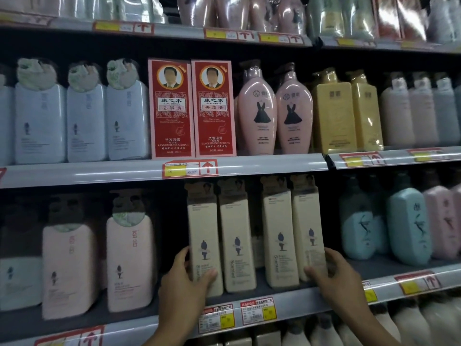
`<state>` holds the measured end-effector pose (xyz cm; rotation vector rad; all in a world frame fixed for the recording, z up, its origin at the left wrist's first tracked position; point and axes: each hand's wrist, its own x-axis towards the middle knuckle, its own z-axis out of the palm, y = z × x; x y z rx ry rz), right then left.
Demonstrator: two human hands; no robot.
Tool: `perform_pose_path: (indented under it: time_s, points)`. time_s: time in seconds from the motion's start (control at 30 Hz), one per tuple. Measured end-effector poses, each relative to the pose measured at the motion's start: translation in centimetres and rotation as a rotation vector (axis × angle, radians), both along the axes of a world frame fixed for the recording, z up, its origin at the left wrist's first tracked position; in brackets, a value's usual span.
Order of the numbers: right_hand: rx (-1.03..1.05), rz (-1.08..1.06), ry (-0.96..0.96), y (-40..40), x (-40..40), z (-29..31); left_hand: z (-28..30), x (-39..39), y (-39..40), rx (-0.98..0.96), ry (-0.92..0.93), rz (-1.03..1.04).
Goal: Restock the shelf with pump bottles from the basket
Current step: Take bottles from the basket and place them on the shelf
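Observation:
Several tall cream pump bottles stand in a row on the lower shelf (274, 299). My left hand (185, 283) grips the leftmost cream bottle (204, 231) near its base, thumb across the front. My right hand (334, 273) holds the rightmost cream bottle (308, 221) at its lower right side. Two more cream bottles (237, 236) stand upright between them, with a small gap in the middle of the row. The basket is out of view.
Pink pump bottles (129, 260) stand left of the cream row, teal and pink bottles (409, 226) to the right. The shelf above holds white bottles, two red boxes (192, 108), pink and yellow bottles. Price tags line the shelf edges.

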<state>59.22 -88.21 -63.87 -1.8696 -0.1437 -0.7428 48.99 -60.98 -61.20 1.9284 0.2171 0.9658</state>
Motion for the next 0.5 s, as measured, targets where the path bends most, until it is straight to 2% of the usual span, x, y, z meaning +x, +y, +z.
perform_pose_path:
  time_s: [0.1,0.17,0.23,0.3,0.43,0.5]
  points:
    - [0.0,0.001,0.007,0.1,-0.4,0.3,0.1,-0.2,0.0,-0.004,-0.008,-0.03]
    - [-0.026,-0.084,-0.04,0.4,-1.2,0.5,0.0,-0.3,0.1,-0.017,-0.011,-0.055]
    - [-0.143,-0.216,-0.235,1.2,-2.2,0.6,-0.1,-0.4,0.1,-0.029,-0.013,-0.075]
    - [-0.225,-0.224,-0.379,2.5,-2.7,0.7,-0.1,-0.3,-0.1,-0.015,-0.016,-0.078]
    - [-0.119,-0.022,-0.207,5.2,-2.9,1.0,-0.2,-0.4,-0.1,-0.005,-0.009,-0.07]
    - [-0.092,-0.015,-0.206,6.0,-2.7,0.8,-0.3,-0.3,0.2,0.002,0.007,-0.084]
